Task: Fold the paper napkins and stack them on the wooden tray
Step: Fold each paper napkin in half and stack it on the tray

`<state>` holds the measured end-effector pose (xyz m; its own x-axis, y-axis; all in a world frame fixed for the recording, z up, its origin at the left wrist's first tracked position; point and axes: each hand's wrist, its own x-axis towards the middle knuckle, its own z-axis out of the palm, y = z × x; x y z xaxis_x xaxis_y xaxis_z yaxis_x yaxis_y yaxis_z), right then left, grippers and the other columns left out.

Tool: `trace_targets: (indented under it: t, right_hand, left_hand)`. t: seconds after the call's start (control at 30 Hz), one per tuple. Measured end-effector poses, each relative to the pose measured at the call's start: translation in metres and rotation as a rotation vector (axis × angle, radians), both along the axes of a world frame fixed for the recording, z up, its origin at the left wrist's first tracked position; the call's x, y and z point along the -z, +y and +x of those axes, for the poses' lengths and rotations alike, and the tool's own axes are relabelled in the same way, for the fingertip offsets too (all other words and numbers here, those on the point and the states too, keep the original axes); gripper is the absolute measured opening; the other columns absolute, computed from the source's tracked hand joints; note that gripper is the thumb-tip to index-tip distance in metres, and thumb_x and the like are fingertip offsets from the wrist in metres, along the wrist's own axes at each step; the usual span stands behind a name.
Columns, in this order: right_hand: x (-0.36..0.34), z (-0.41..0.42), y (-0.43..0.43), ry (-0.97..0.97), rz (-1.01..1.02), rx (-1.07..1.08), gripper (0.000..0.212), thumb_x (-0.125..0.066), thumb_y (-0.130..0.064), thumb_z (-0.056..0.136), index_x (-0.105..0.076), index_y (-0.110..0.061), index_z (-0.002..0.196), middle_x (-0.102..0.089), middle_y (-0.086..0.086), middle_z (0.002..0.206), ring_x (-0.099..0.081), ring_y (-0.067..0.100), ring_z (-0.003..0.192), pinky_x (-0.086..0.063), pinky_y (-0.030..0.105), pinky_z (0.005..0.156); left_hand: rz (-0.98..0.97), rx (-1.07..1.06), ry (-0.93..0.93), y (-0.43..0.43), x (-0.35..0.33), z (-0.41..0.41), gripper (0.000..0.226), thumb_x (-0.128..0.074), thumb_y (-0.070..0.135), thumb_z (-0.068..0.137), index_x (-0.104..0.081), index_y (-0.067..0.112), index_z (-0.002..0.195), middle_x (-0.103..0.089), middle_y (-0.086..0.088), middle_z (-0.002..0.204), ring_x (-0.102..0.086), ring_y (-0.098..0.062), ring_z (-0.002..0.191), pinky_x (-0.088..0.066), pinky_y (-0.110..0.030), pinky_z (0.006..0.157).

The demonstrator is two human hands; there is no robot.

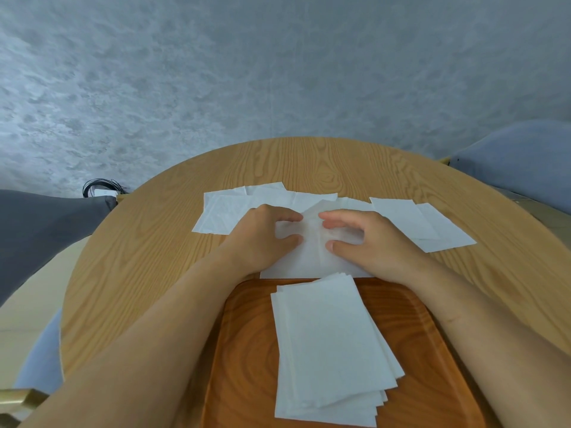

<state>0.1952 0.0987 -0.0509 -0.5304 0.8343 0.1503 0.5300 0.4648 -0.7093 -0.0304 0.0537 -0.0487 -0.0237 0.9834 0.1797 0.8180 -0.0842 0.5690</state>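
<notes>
Head view: both hands meet at mid table, just past the far rim of the wooden tray (247,350). Left hand (262,239) and right hand (374,245) each grip the same white napkin (309,261), fingers (290,216) curled over the top w/ thumbs below, paper pinched between, tips of the 2 hands nearly touching. Napkin's near edge lies flat on the table (148,261), touching the tray rim. Folded stack (327,344) sits on the tray, slightly right of centre, edges fanned at the near right corner. Loose napkins lie flat beyond the hands: one bunch far left (225,211), another far right (438,227), overlapping. Grey-blue chair (525,162) on the right; coiled black cable (102,185) behind the table's left edge.
</notes>
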Motion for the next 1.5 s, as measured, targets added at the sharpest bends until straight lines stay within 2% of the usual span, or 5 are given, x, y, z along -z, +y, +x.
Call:
trace_targets:
  t: [0.2, 0.57, 0.83, 1.07, 1.5]
  right_hand:
    - [0.002, 0.001, 0.002, 0.056, -0.049, 0.044, 0.069, -0.074, -0.035, 0.094, -0.041, -0.041, 0.154, -0.067, -0.019, 0.131, -0.053, 0.0, 0.131, -0.036, 0.023, 0.104]
    - [-0.004, -0.001, 0.004, 0.327, -0.006, 0.128, 0.019, -0.077, -0.027, 0.091, -0.072, -0.035, 0.108, -0.071, -0.018, 0.12, -0.061, -0.001, 0.119, -0.047, 0.024, 0.107]
    - [-0.014, 0.0, -0.005, 0.559, 0.071, 0.141, 0.026, -0.071, -0.017, 0.093, -0.059, -0.032, 0.11, -0.077, 0.006, 0.085, -0.07, 0.03, 0.078, -0.054, 0.042, 0.067]
    - [-0.014, 0.0, -0.004, 0.533, 0.171, 0.173, 0.039, -0.066, -0.011, 0.096, -0.059, -0.034, 0.126, -0.063, -0.016, 0.062, -0.056, 0.003, 0.053, -0.042, 0.017, 0.049]
    - [-0.027, 0.005, -0.003, 0.577, 0.199, 0.226, 0.014, -0.071, -0.019, 0.092, -0.073, -0.031, 0.085, -0.072, -0.02, 0.085, -0.064, -0.001, 0.082, -0.047, 0.01, 0.072]
  left_hand:
    - [0.159, -0.087, -0.122, -0.002, -0.005, 0.004, 0.039, -0.072, 0.023, 0.096, -0.068, 0.027, 0.135, -0.069, 0.006, 0.135, -0.064, -0.01, 0.122, -0.047, -0.023, 0.1]
    - [0.166, 0.02, -1.196, -0.012, -0.029, 0.001, 0.04, -0.06, -0.007, 0.097, -0.071, 0.018, 0.126, -0.072, -0.005, 0.124, -0.074, -0.026, 0.104, -0.061, -0.039, 0.091]
    - [0.192, -0.054, -0.839, -0.012, -0.024, 0.009, 0.037, -0.07, -0.003, 0.093, -0.073, 0.019, 0.122, -0.072, 0.011, 0.115, -0.077, -0.013, 0.095, -0.064, -0.033, 0.085]
    - [0.292, -0.056, -0.483, -0.01, -0.015, 0.015, 0.012, -0.083, 0.022, 0.087, -0.08, 0.03, 0.095, -0.075, 0.014, 0.106, -0.07, -0.004, 0.085, -0.053, -0.014, 0.073]
    - [0.358, -0.025, -0.672, -0.015, -0.027, 0.008, 0.009, -0.069, 0.013, 0.099, -0.076, 0.015, 0.093, -0.079, 0.008, 0.085, -0.075, -0.006, 0.083, -0.059, -0.019, 0.078]
